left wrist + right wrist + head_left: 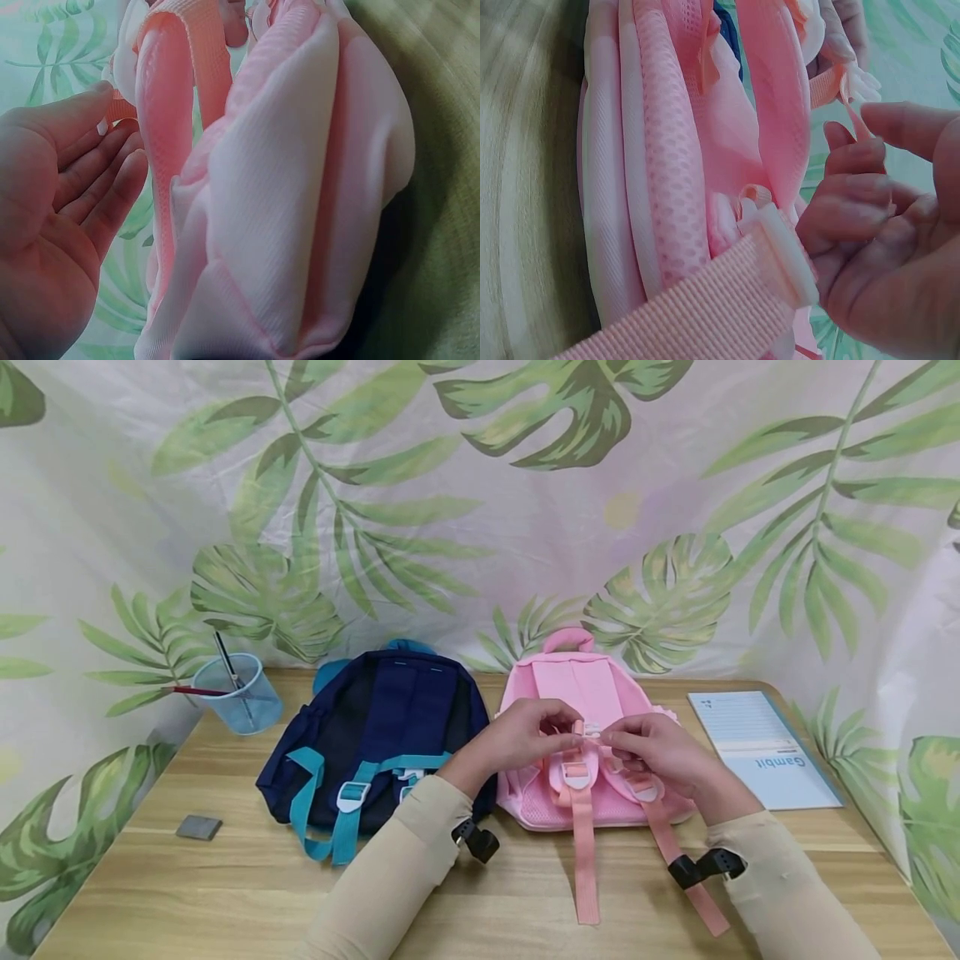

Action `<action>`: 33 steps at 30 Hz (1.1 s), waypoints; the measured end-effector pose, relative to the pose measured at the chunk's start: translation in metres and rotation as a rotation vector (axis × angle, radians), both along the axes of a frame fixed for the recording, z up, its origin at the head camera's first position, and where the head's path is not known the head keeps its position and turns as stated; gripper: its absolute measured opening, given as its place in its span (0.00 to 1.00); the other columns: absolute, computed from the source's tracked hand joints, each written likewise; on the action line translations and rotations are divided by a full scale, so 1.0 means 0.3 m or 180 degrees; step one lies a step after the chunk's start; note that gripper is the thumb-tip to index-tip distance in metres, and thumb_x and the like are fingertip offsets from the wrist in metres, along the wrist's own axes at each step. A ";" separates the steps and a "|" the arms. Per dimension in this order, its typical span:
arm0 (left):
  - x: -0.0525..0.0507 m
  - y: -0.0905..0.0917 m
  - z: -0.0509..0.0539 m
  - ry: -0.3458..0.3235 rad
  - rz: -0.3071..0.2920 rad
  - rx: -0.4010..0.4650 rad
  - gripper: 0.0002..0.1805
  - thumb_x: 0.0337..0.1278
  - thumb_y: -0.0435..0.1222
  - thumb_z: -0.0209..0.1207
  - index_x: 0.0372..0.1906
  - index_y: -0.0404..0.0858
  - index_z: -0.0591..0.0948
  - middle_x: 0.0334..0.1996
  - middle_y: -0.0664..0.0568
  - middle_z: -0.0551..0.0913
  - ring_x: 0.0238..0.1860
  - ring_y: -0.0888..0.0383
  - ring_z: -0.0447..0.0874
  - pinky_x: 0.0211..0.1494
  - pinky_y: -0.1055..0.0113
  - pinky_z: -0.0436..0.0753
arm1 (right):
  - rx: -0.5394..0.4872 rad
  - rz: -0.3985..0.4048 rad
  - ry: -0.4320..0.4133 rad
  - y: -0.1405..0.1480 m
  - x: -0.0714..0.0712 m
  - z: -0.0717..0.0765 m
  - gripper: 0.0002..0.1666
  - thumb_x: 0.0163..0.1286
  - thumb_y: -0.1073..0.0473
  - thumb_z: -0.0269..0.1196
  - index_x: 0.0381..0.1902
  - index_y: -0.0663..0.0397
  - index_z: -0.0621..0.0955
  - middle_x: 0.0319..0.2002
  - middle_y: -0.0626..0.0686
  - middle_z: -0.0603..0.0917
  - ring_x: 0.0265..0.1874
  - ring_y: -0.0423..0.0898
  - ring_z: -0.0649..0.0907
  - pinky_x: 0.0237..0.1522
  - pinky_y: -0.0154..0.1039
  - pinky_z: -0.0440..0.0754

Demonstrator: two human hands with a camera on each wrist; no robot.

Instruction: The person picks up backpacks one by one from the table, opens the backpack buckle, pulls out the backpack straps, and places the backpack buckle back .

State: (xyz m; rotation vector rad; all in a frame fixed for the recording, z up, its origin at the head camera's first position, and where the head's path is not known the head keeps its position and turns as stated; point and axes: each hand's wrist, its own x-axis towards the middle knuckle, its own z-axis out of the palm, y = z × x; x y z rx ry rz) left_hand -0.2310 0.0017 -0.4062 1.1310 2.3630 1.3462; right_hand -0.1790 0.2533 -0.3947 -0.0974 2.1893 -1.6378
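Note:
A pink backpack lies on the table with its shoulder straps facing up. Above those straps, my left hand pinches a coral strap between thumb and fingertips, beside a small white buckle. From the other side, my right hand pinches a thin pink strap end close to that buckle. Whether the buckle is fastened cannot be told. Two coral webbing tails hang from white adjusters toward the table's front.
To the left lies a navy backpack with teal straps. A blue mesh pen cup holding pens stands at the back left, with a grey eraser nearer the front. An open notebook lies on the wooden table at right.

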 end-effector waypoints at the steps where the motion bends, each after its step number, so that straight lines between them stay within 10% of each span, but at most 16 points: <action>1: 0.000 0.001 -0.001 -0.0001 0.0000 -0.0007 0.12 0.71 0.37 0.70 0.53 0.38 0.87 0.43 0.48 0.90 0.42 0.61 0.83 0.51 0.74 0.81 | -0.0037 0.0017 -0.0029 0.003 0.001 -0.001 0.18 0.85 0.62 0.56 0.56 0.78 0.80 0.27 0.47 0.77 0.23 0.37 0.77 0.25 0.29 0.75; 18: 0.000 0.006 -0.009 -0.0162 -0.0038 0.0032 0.12 0.70 0.36 0.71 0.53 0.38 0.87 0.44 0.48 0.90 0.43 0.63 0.83 0.51 0.75 0.81 | -0.0415 0.0073 -0.0322 -0.017 -0.008 -0.007 0.07 0.85 0.62 0.53 0.49 0.61 0.75 0.20 0.43 0.67 0.16 0.36 0.64 0.20 0.30 0.62; 27: -0.002 0.009 -0.009 -0.0195 -0.0006 -0.0051 0.10 0.71 0.38 0.71 0.51 0.39 0.87 0.42 0.51 0.88 0.42 0.62 0.82 0.50 0.74 0.81 | -0.0514 -0.0105 -0.0490 -0.030 -0.014 -0.004 0.22 0.88 0.49 0.52 0.30 0.51 0.71 0.18 0.42 0.62 0.15 0.36 0.61 0.21 0.31 0.59; 33: -0.004 0.012 -0.010 -0.0156 -0.0029 -0.0053 0.10 0.70 0.38 0.71 0.51 0.39 0.87 0.40 0.51 0.87 0.41 0.62 0.81 0.47 0.74 0.81 | -0.0426 -0.0032 -0.0355 -0.030 -0.011 -0.001 0.18 0.86 0.53 0.57 0.34 0.58 0.79 0.17 0.42 0.61 0.14 0.37 0.60 0.19 0.31 0.58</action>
